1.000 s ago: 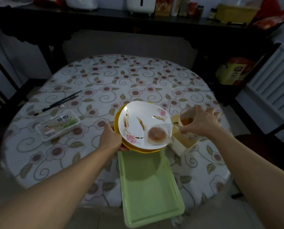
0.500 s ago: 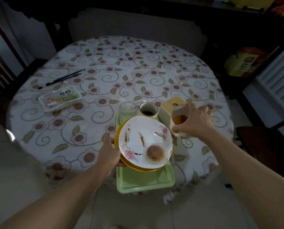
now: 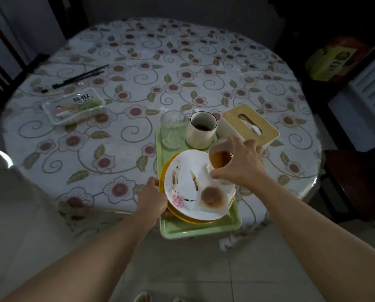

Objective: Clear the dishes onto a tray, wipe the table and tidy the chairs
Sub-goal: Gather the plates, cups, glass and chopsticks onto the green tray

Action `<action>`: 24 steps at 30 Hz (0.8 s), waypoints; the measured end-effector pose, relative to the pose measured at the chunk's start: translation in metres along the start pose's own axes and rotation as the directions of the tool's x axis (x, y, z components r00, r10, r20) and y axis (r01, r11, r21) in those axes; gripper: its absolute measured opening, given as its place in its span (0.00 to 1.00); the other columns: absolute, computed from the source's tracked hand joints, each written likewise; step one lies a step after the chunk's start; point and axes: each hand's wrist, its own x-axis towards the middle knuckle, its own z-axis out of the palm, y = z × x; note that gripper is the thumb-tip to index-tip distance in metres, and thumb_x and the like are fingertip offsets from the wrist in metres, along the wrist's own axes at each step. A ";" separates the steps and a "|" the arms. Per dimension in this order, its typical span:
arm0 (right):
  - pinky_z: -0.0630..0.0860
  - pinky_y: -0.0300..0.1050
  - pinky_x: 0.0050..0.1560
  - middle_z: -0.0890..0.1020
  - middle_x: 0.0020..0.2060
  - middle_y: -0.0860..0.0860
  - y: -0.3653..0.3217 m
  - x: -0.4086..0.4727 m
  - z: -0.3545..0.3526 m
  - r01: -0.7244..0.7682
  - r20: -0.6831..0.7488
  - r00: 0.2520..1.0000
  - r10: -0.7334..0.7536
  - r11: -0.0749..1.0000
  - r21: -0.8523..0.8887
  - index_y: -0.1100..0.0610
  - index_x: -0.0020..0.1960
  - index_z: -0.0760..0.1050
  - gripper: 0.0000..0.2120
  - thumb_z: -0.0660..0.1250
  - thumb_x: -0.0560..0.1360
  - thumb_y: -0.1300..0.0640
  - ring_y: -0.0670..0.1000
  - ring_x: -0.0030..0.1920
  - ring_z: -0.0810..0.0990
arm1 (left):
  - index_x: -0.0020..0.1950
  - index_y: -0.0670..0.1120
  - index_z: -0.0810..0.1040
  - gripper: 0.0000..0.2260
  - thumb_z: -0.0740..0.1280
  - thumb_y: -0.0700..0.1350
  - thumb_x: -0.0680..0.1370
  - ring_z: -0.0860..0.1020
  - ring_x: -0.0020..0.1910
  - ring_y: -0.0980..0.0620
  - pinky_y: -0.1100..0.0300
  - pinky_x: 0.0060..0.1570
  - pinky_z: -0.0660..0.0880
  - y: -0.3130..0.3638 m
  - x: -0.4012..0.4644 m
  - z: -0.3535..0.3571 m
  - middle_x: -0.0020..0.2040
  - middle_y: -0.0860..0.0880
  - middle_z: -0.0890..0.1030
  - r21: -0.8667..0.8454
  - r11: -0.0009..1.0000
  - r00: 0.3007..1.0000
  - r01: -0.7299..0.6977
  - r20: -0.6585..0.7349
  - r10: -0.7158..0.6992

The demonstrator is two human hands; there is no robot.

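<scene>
A green tray (image 3: 200,229) lies at the near edge of the round table. On it rests a white flowered plate (image 3: 185,184) stacked on a yellow plate (image 3: 183,216), with a wrapped round bun (image 3: 211,196) on top. My left hand (image 3: 152,198) grips the plates' left rim. My right hand (image 3: 242,164) holds a cup of amber liquid (image 3: 220,159) over the plate's right edge. A clear glass (image 3: 173,129) and a white mug (image 3: 201,129) stand at the tray's far end.
A tissue box with a wooden lid (image 3: 249,125) stands right of the tray. Black chopsticks (image 3: 75,79) and a clear plastic food pack (image 3: 73,107) lie on the flowered tablecloth (image 3: 182,68) at far left. A dark chair (image 3: 356,182) stands right, another at left.
The stacked plates came down onto the tray's near half. My right hand carried the cup left, over the plate's edge. The view tilted down and drew closer.
</scene>
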 end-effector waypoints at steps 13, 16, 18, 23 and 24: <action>0.68 0.53 0.60 0.62 0.62 0.55 -0.043 0.010 0.042 0.116 0.019 0.993 -0.116 0.993 -0.003 0.47 0.71 0.54 0.49 0.75 0.57 0.41 0.58 0.64 0.61 | 0.45 0.40 0.76 0.06 0.61 0.41 0.77 0.78 0.20 0.55 0.64 0.23 0.74 -0.008 0.030 -0.009 0.28 0.46 0.82 0.308 0.950 0.998 -0.055 0.023 0.050; 0.67 0.54 0.62 0.62 0.63 0.55 -0.048 0.013 0.052 0.122 0.020 0.992 -0.122 0.993 -0.006 0.47 0.72 0.54 0.49 0.75 0.57 0.40 0.58 0.65 0.60 | 0.42 0.42 0.73 0.07 0.58 0.40 0.79 0.78 0.20 0.54 0.65 0.24 0.73 -0.006 0.033 -0.011 0.28 0.46 0.81 0.324 0.943 0.997 -0.072 0.048 0.060; 0.68 0.54 0.63 0.62 0.63 0.56 -0.049 0.014 0.057 0.113 0.009 0.994 -0.113 0.994 -0.008 0.47 0.72 0.53 0.50 0.75 0.57 0.40 0.59 0.64 0.60 | 0.39 0.43 0.71 0.10 0.58 0.42 0.80 0.76 0.17 0.56 0.67 0.22 0.72 -0.007 0.035 -0.012 0.26 0.47 0.80 0.333 0.938 0.995 -0.098 0.059 0.083; 0.68 0.55 0.63 0.62 0.64 0.57 -0.051 0.018 0.066 0.111 -0.027 0.993 -0.112 0.994 -0.014 0.47 0.72 0.52 0.52 0.75 0.56 0.38 0.59 0.64 0.61 | 0.34 0.44 0.68 0.13 0.60 0.43 0.80 0.74 0.15 0.57 0.68 0.20 0.70 -0.008 0.035 -0.015 0.24 0.46 0.78 0.269 0.959 0.995 -0.084 0.071 0.067; 0.68 0.55 0.63 0.62 0.64 0.57 -0.051 0.018 0.067 0.110 -0.026 0.994 -0.110 0.994 -0.014 0.47 0.73 0.52 0.53 0.75 0.55 0.38 0.59 0.64 0.61 | 0.34 0.44 0.68 0.14 0.60 0.43 0.80 0.74 0.15 0.57 0.68 0.20 0.70 -0.008 0.034 -0.015 0.24 0.46 0.78 0.261 0.962 0.996 -0.079 0.068 0.063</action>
